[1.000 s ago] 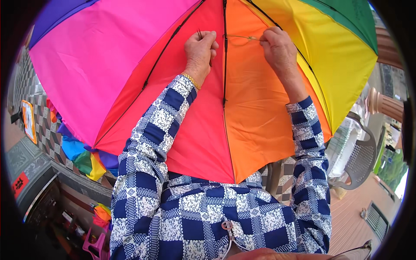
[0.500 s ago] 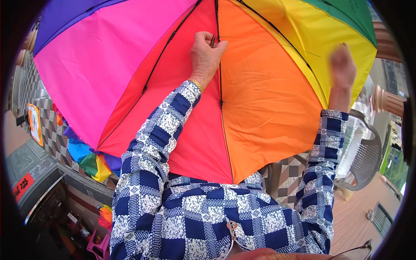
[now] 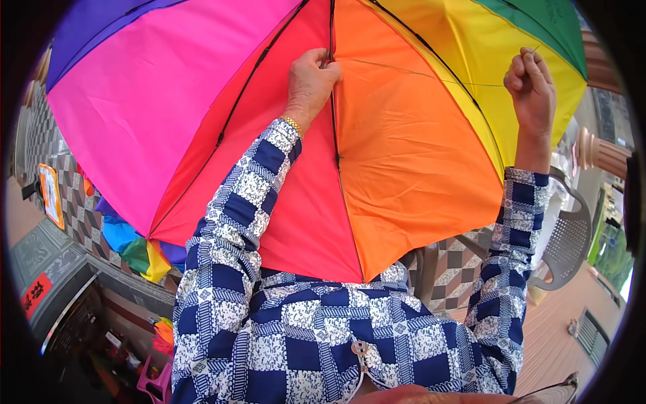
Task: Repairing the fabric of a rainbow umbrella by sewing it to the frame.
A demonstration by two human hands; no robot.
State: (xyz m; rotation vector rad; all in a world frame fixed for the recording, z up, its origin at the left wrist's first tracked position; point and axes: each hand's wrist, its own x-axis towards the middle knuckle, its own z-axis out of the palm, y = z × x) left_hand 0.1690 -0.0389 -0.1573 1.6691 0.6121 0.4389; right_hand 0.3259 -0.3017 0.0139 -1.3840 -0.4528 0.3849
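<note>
An open umbrella (image 3: 414, 168) with rainbow panels spreads before me, its black ribs showing. At the seam between the red and orange panels, my left hand (image 3: 313, 81) is closed in a pinch on a black umbrella rib (image 3: 334, 128). A small dark piece shows between thumb and finger, too hidden to name. From there a thin thread (image 3: 417, 72) runs right across the orange and yellow panels to my right hand (image 3: 535, 94). That hand is raised over the yellow panel, fingers pinched on the thread. A fine sliver, perhaps a needle, shows at its fingertips.
The umbrella's lower edge reaches my lap. More rainbow cloth (image 3: 138, 249) lies on the checkered floor at left, near an orange-framed board (image 3: 50, 195). A pink plastic stool (image 3: 155, 380) stands at lower left. At right are a grey plastic chair (image 3: 568, 242) and a pillar (image 3: 595, 149).
My right hand has risen slightly and turned, its fingers now showing clearly. The thread extends to it. My left hand and the umbrella have shifted slightly left, the pinch kept.
</note>
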